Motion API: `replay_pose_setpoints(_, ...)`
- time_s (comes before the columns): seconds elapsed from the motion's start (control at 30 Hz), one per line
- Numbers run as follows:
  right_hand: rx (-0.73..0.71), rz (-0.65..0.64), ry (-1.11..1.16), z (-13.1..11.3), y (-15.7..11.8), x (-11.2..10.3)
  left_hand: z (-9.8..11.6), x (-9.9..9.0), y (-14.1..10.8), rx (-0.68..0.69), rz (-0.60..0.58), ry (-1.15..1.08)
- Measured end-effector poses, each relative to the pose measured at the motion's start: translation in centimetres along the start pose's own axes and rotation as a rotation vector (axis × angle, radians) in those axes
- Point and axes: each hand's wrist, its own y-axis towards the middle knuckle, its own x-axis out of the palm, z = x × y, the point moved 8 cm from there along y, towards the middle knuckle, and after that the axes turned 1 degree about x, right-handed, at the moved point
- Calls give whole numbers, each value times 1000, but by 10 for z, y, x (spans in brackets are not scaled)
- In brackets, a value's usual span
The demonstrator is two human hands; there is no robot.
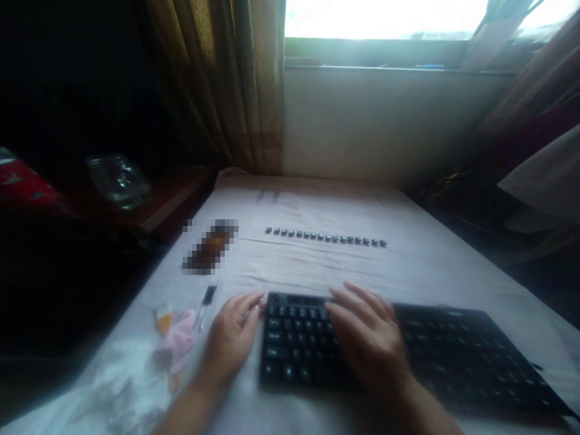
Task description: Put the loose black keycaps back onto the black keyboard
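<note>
A black keyboard lies across the near part of the cloth-covered table. My left hand is at its upper left corner, thumb and fingers bent together against the edge. Over the keyboard's middle rests my right hand, its fingers stretched toward the top rows and hiding several keys. I see no object in it. The strip along the top left of the keyboard looks bare of keycaps. Farther back, several small dark keycaps form a long row on the cloth.
Left of the keyboard lie a pink cloth, an orange-and-white item, a thin tool with a dark end and crumpled clear plastic. A pixelated brown object sits behind them. A curtain hangs by the window.
</note>
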Motion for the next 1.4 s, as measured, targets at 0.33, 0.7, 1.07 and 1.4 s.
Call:
replay_pose_setpoints(0.33, 47, -37, 16, 8, -2, 2, -1, -2, 1, 13, 7, 48)
replay_pose_setpoints(0.7, 70, -25, 34, 6, -3, -1, -2, -2, -5, 62, -31, 99)
replay_pose_setpoints(1.07, 124, 59, 64, 13, -3, -10, 10, 4, -2, 167, -58, 153)
replay_pose_setpoints(1.4, 379, 277, 207, 52, -11, -28, 7, 9, 3, 201, -62, 170)
